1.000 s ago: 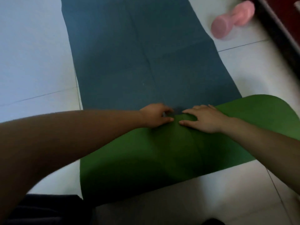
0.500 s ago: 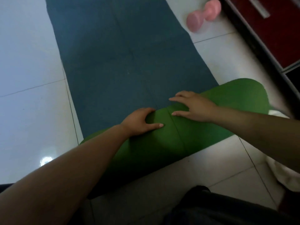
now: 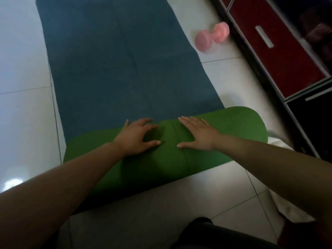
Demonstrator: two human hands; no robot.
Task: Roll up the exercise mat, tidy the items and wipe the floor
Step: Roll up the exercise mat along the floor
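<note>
Glossy white floor tiles (image 3: 23,123) catch a glare (image 3: 12,182) lower left; a dark cabinet (image 3: 243,51) with red drawer (image 3: 287,56) stands right.

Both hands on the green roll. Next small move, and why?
Probably push the green roll forward a part-turn with both palms. The left hand and right hand lie open on its top near the middle, and most of the exercise mat lies flat ahead. The pink dumbbell sits off the mat's right edge, seemingly out of the path.

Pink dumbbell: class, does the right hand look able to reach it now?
Probably, with a stretch: only flat mat and floor lie between the right hand, on the green roll, and the pink dumbbell.
</note>
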